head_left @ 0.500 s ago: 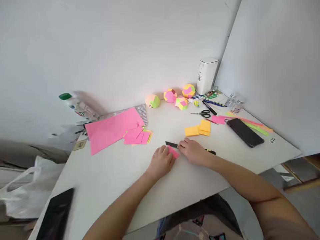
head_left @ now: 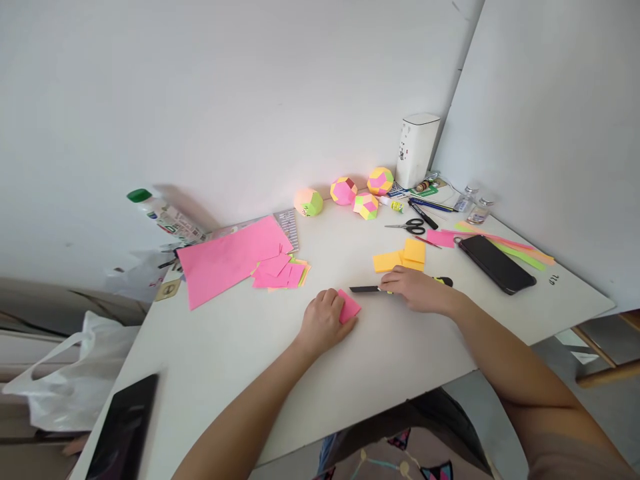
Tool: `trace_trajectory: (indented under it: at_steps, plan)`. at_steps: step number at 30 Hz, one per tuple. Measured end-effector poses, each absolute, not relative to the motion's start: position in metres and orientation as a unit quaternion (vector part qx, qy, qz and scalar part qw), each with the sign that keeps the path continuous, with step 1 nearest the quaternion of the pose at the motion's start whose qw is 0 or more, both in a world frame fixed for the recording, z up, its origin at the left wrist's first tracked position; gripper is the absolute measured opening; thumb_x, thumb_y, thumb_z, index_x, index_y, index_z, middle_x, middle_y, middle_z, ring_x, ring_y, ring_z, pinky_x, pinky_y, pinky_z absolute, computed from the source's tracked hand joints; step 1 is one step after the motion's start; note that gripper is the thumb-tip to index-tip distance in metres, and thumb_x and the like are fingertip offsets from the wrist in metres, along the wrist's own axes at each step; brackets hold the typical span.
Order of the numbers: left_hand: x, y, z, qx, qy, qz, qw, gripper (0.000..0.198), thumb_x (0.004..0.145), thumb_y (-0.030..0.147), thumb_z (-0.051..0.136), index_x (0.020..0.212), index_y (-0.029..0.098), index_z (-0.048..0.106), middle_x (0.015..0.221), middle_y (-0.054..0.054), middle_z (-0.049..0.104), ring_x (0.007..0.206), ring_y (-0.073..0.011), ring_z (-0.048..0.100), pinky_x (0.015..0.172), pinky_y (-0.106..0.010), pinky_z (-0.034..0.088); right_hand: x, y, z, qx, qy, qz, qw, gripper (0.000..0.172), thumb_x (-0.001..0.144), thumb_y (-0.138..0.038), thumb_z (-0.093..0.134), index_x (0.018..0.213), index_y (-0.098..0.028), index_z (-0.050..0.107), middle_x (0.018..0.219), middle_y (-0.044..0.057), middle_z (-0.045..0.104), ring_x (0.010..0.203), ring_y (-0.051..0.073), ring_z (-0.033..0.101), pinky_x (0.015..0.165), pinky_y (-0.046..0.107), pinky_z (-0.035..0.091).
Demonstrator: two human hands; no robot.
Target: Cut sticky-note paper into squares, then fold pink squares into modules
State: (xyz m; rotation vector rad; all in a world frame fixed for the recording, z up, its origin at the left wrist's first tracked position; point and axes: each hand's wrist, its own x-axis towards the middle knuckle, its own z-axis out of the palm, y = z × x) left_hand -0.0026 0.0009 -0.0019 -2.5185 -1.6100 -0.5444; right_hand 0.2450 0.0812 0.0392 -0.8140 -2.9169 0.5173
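Note:
My left hand (head_left: 324,317), its fingers curled together, presses a small folded-looking piece of pink paper (head_left: 351,305) against the table. In my right hand (head_left: 414,289) is a utility knife (head_left: 365,289) with a long dark blade that points left, a little above and right of the pink paper. The knife's black and yellow handle end shows beyond my wrist side. Just behind my right hand lie several small orange paper pieces (head_left: 387,261). To the left rest small pink paper pieces (head_left: 277,272), partly on a large pink sheet (head_left: 230,257).
Colourful paper balls (head_left: 344,191) line the wall beside a glue stick (head_left: 393,204). Scissors (head_left: 413,227), pens (head_left: 424,215), glass jars (head_left: 479,211), a white container (head_left: 417,150) and a black phone (head_left: 497,264) occupy the right. A black tablet (head_left: 123,427) and a green-capped bottle (head_left: 167,217) are left.
My right hand has moved right with the utility knife, drawing the blade away from the pink paper. My left hand stays on the paper, more of which now shows.

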Motion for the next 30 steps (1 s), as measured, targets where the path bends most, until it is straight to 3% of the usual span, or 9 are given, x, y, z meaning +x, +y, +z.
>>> trace_trajectory:
  at_steps: [13, 18, 22, 25, 28, 30]
  plan:
    - [-0.012, 0.004, 0.0, -0.839, -0.494, -0.225, 0.047, 0.004, 0.083, 0.02, 0.045, 0.084, 0.018, 0.047, 0.075, -0.005, 0.057, 0.066, -0.018, 0.052, 0.053, -0.028, 0.039, 0.261, 0.075, 0.065, -0.24, -0.915, 0.323, 0.013, 0.046, 0.078, -0.001, 0.039, 0.111, -0.018, 0.067, 0.11, 0.007, 0.066, 0.102, 0.025, 0.049, 0.084, 0.039, 0.043]
    - [-0.013, 0.003, -0.001, -0.84, -0.484, -0.239, 0.052, 0.011, 0.08, 0.014, 0.043, 0.091, 0.018, 0.044, 0.074, -0.004, 0.058, 0.064, -0.0178, 0.053, 0.05, -0.027, 0.037, 0.26, 0.073, 0.067, -0.251, -0.91, 0.33, -0.013, 0.047, 0.076, 0.0, 0.04, 0.11, -0.017, 0.068, 0.109, 0.007, 0.067, 0.1, 0.025, 0.049, 0.083, 0.039, 0.043]
    - [-0.013, 0.003, 0.002, -0.853, -0.486, -0.182, 0.049, 0.013, 0.079, 0.009, 0.038, 0.079, 0.019, 0.046, 0.073, -0.004, 0.057, 0.063, -0.0168, 0.05, 0.051, -0.027, 0.035, 0.259, 0.074, 0.064, -0.247, -0.912, 0.326, -0.009, 0.048, 0.076, 0.0, 0.04, 0.111, -0.017, 0.067, 0.109, 0.008, 0.066, 0.099, 0.025, 0.049, 0.082, 0.039, 0.044]
    - [-0.011, 0.003, 0.005, -0.855, -0.495, -0.148, 0.046, 0.012, 0.084, 0.023, 0.042, 0.074, 0.019, 0.046, 0.074, -0.006, 0.056, 0.064, -0.0177, 0.05, 0.051, -0.028, 0.035, 0.259, 0.074, 0.063, -0.247, -0.913, 0.325, 0.003, 0.046, 0.076, -0.002, 0.041, 0.111, -0.017, 0.068, 0.108, 0.008, 0.067, 0.099, 0.025, 0.05, 0.081, 0.039, 0.044]
    - [-0.011, 0.002, 0.005, -0.853, -0.5, -0.141, 0.052, 0.026, 0.084, 0.044, 0.047, 0.076, 0.019, 0.047, 0.077, -0.007, 0.057, 0.066, -0.0191, 0.051, 0.05, -0.028, 0.034, 0.259, 0.074, 0.064, -0.255, -0.909, 0.33, -0.002, 0.045, 0.076, -0.004, 0.042, 0.11, -0.017, 0.068, 0.109, 0.009, 0.067, 0.1, 0.026, 0.05, 0.083, 0.04, 0.044]
    - [-0.01, 0.002, 0.004, -0.851, -0.502, -0.141, 0.053, 0.03, 0.083, 0.049, 0.049, 0.078, 0.019, 0.047, 0.077, -0.007, 0.057, 0.067, -0.0192, 0.051, 0.051, -0.028, 0.035, 0.259, 0.073, 0.066, -0.26, -0.907, 0.332, -0.009, 0.045, 0.076, -0.005, 0.042, 0.11, -0.016, 0.069, 0.11, 0.009, 0.067, 0.101, 0.026, 0.05, 0.084, 0.041, 0.044]
